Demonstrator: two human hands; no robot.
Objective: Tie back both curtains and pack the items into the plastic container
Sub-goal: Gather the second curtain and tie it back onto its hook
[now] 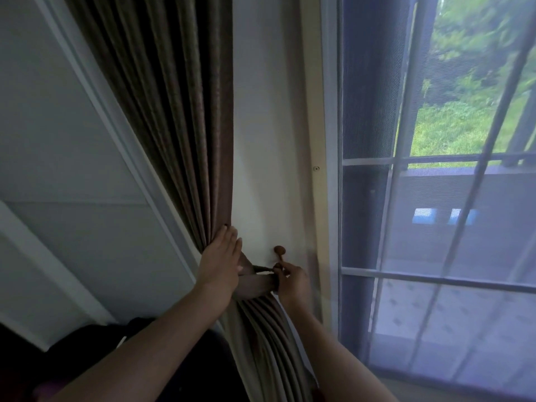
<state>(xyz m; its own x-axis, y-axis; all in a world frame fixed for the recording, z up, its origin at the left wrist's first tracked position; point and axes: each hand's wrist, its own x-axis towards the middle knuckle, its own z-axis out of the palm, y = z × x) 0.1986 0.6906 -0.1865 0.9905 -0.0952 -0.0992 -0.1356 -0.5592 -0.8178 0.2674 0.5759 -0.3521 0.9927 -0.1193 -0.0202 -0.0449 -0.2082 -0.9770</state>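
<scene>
A brown curtain (185, 117) hangs gathered against the white wall, left of the window. A matching tieback band (255, 281) wraps round its bunched folds. My left hand (222, 259) lies flat with straight fingers against the gathered fabric, just above the band. My right hand (291, 281) pinches the band's thin loop end just below a brown wall hook (280, 250). Whether the loop sits on the hook is hidden by my fingers. No plastic container is in view.
A window (435, 198) with a mesh screen fills the right side, showing greenery and a balcony rail outside. A sheer white curtain (452, 329) hangs over its lower part. A pale wardrobe panel (58, 169) stands at left, with a dark object (95, 352) below it.
</scene>
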